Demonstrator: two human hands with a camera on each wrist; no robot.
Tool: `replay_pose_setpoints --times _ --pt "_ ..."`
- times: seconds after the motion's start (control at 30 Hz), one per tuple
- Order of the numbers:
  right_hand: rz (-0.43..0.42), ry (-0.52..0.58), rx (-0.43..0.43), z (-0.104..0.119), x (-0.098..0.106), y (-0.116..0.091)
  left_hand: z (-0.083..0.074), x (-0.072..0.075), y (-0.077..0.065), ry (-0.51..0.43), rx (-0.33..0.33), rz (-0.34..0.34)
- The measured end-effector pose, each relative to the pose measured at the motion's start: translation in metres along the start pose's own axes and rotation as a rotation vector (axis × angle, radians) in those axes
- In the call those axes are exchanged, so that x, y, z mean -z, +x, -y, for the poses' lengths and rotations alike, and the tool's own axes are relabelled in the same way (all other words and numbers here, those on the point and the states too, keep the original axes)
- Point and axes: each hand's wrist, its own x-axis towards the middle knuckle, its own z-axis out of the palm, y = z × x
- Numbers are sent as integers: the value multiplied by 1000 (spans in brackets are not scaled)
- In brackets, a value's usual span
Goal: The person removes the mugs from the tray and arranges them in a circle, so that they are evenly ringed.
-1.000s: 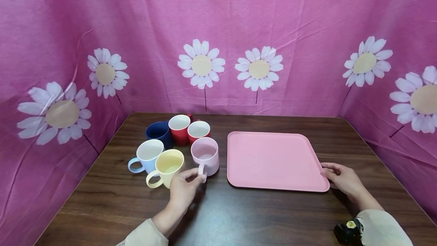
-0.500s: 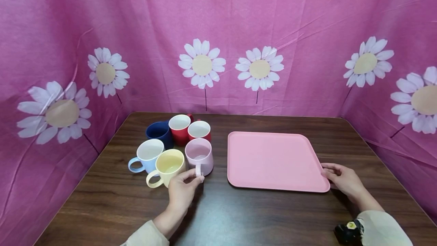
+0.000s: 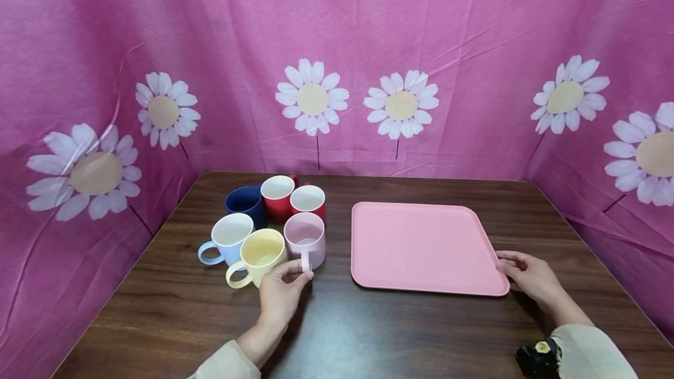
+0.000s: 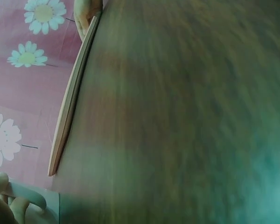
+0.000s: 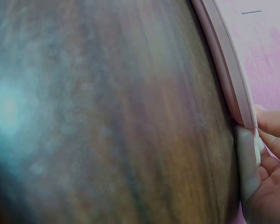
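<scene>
My left hand (image 3: 281,294) pinches the handle of a pale pink mug (image 3: 305,234), which stands upright at the right of a group of mugs. In the left wrist view, the fingers curl at the mug's handle (image 4: 30,193). Beside it, a yellow mug (image 3: 262,250) is partly covered by the hand. The right hand (image 3: 532,279) grips the front right edge of a flat pink tray (image 3: 418,250). Seen from the right wrist, the thumb and fingers lie on either side of the tray's rim (image 5: 228,70).
Left of the yellow mug stands a light blue mug (image 3: 231,238). Behind are a dark blue mug (image 3: 246,206) and two red mugs with white insides, the left one (image 3: 277,197) and the right one (image 3: 308,199). A pink daisy-patterned curtain (image 3: 353,28) surrounds the wooden table (image 3: 368,332).
My left hand has moved the pale pink mug a short way left, closer to the yellow mug and the front of the right red one. The right hand and tray have stayed put.
</scene>
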Motion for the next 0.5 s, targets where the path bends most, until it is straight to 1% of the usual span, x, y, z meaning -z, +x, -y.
replay_pose_setpoints --times 0.1,0.2,0.27,0.3,0.37,0.43,0.5 --pt "-2 -6 3 0 0 0 -2 3 -1 -27 12 48" --pt "-5 -28 1 2 2 1 -7 10 -5 -44 -11 127" --pt "-10 -48 -1 5 4 2 -12 15 -7 -33 -52 170" --pt "-13 -52 1 8 5 2 -15 17 -8 -13 -83 185" --pt "-18 -42 17 13 8 4 -22 21 -9 35 -132 192" --pt "-30 -1 34 20 12 6 -32 24 -7 67 -172 196" --pt "-34 70 71 28 16 10 -43 27 -2 79 -197 199"
